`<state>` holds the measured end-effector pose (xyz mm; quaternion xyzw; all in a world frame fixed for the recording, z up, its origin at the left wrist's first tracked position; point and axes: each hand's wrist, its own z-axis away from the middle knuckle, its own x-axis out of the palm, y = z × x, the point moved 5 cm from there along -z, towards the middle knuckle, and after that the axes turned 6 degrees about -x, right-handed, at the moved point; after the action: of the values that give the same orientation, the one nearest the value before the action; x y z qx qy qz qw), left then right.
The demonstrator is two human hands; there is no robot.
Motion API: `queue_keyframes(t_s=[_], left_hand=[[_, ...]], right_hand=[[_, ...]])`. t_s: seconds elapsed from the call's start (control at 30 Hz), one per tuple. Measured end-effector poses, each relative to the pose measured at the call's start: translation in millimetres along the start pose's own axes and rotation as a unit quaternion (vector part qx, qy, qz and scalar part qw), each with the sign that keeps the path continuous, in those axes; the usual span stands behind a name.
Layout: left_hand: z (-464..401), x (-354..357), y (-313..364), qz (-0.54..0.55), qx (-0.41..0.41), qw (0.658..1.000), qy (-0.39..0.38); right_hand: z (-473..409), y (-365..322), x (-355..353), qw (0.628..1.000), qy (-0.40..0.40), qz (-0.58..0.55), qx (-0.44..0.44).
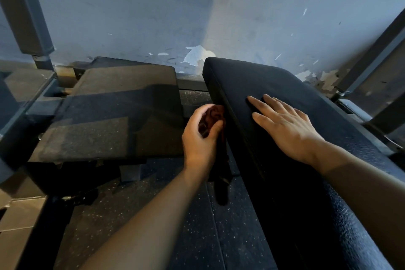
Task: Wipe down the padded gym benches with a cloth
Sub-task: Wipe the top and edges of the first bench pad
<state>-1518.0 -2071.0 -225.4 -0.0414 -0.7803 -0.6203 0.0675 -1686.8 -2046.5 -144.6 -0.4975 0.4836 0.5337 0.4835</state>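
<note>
Gripping cloth [211,121] – left hand [200,136] | right hand [285,125] flat – bench [252,76]

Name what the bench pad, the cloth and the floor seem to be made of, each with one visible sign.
Bench pad: probably vinyl or faux leather over padding; black, pebbled, faintly sheened.
Cloth: soft woven fabric, dark red; it bunches and creases in the left hand and hangs limp.
Floor: likely rubber matting; dark, matte, pale flecks.

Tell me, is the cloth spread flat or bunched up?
Bunched up. The left hand grips the dark red cloth in a wad against the bench pad side edge.
</note>
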Motion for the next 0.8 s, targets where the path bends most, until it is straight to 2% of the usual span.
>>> queue_keyframes(t_s=[0.1,0.27,0.43,0.53,0.6,0.7,0.8], left_hand=[[-4,6,-2,-0.005,-0.021,1.000,-0.011],[25,1,5,0.016,0.020,0.998,-0.053],[1,6,-2,0.010,-0.065,0.998,0.012],[28,4,7,0.018,-0.005,1.000,-0.006],[35,4,9,-0.007,0.006,1.000,-0.022],[3,4,4,-0.067,-0.056,0.996,0.013],[-6,6,4,-0.029,-0.088,0.995,0.031]], right_hand=[[0,0,0,1.000,-0.001,0.006,0.001],[-1,0,0,1.000,0.001,0.011,0.000],[-2,0,0,1.000,-0.001,-0.005,0.004],[-2,-1,-1,1.000,-0.002,0.003,0.003],[-2,-1,-1,1.000,-0.003,0.006,0.004],[-2,-2,-1,1.000,-0.003,0.006,0.003],[-2,-2,-1,1.000,-0.006,0.004,0.005]])
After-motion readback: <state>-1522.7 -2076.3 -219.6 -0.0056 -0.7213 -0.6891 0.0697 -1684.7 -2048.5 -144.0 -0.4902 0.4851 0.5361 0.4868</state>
